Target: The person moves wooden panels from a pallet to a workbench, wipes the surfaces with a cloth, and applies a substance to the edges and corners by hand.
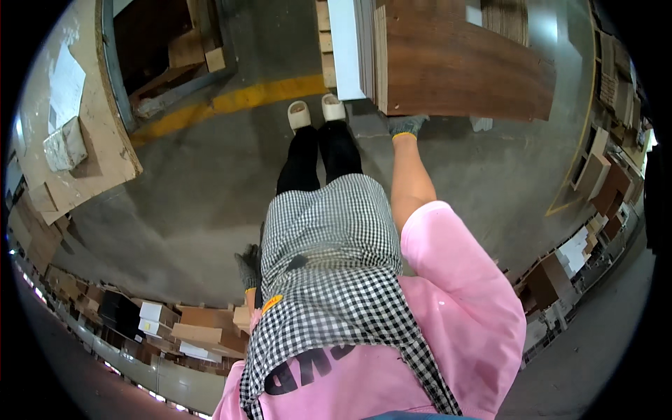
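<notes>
My right hand [407, 126], in a grey knit glove with a yellow cuff, is at the near edge of a brown wood-grain panel [465, 66]. Its fingers close on that edge, partly hidden by it. The panel is on top of or against a stack of boards with pale edges [380, 56], beside a white board [346, 49]. Down by my left hip hangs my left hand [246, 266], gloved the same way, fingers somewhat apart and holding nothing.
A wooden table [105, 150] at the left bears papers and a wrapped block [66, 145]. Past it stands a metal-framed bin [115, 70] with wood offcuts. A yellow floor line [241, 98] runs ahead of my feet. Cartons and boards [203, 329] line the rim.
</notes>
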`<state>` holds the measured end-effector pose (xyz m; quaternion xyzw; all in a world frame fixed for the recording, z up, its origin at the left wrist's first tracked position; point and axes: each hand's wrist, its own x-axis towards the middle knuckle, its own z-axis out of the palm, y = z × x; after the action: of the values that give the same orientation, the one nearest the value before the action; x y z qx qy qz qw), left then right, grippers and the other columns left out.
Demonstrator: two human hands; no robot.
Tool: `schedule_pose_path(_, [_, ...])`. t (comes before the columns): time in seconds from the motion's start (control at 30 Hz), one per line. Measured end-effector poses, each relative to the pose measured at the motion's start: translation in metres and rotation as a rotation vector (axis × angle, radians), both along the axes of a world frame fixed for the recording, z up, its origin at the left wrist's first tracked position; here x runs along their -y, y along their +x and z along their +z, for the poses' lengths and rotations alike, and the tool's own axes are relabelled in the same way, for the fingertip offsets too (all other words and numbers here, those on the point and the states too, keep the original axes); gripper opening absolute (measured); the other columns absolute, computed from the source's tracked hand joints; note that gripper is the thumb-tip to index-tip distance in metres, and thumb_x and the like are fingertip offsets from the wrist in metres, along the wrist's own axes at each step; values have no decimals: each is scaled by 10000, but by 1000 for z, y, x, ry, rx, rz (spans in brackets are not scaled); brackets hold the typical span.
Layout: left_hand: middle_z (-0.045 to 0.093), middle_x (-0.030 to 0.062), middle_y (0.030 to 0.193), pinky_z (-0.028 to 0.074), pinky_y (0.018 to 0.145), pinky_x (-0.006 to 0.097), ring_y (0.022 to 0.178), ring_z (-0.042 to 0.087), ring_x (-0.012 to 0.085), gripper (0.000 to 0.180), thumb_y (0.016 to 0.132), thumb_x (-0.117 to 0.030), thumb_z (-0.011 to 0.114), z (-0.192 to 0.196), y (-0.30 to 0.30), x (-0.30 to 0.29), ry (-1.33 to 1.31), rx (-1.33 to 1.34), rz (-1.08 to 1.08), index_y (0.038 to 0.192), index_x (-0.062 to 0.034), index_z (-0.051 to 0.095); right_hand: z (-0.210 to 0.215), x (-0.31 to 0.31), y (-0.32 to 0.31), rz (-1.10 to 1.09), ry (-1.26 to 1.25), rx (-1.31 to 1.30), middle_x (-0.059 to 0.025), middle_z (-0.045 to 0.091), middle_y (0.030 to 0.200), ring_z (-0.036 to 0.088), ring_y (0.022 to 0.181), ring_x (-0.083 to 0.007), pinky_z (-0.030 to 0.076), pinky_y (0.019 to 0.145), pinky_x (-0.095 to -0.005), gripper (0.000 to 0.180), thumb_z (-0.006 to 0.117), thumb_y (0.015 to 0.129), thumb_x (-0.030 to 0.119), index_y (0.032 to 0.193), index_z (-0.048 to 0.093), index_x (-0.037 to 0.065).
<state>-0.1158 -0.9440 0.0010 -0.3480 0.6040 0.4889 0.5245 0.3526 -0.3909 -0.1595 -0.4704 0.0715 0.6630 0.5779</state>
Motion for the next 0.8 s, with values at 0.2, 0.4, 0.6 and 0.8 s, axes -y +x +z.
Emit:
schedule_pose_path(0.2, [576, 167, 1359, 319, 1164, 467, 1245, 532, 285, 726, 999, -611, 386, 5, 8, -52, 38, -60, -178, 1385, -6, 491, 10, 6, 18, 336, -19, 304, -104, 427, 1476, 393, 1339, -351, 321, 1081, -557, 601, 308, 957, 475, 1457, 401, 154])
schedule_pose_path(0.4, [553, 177, 1380, 443, 1054, 518, 1231, 534, 322, 696, 994, -627, 347, -5, 11, -92, -121, -198, -43, 1351, -62, 540, 44, 43, 16, 1833, 33, 1511, -191, 619, 1285, 584, 1175, -362, 463, 1000, -443, 385, 353, 1007, 136, 1324, 555, 49])
schedule_pose_path(0.6, [626, 130, 1284, 462, 1011, 476, 1192, 564, 319, 692, 1002, -628, 339, 14, -12, -169, -146, -279, 216, 1290, -52, 592, 109, 61, -16, 2391, 333, 1353, -217, 656, 1202, 600, 1161, -370, 473, 981, -436, 351, 401, 987, 201, 1164, 674, 70])
schedule_pose_path(0.8, [697, 66, 1144, 500, 930, 361, 1062, 633, 182, 521, 1020, -509, 422, 26, -54, -203, -131, -604, -73, 1221, -93, 663, 112, 38, -40, 2135, 393, 1026, -196, 660, 1217, 608, 1153, -387, 487, 957, -466, 395, 454, 964, 298, 1210, 658, 65])
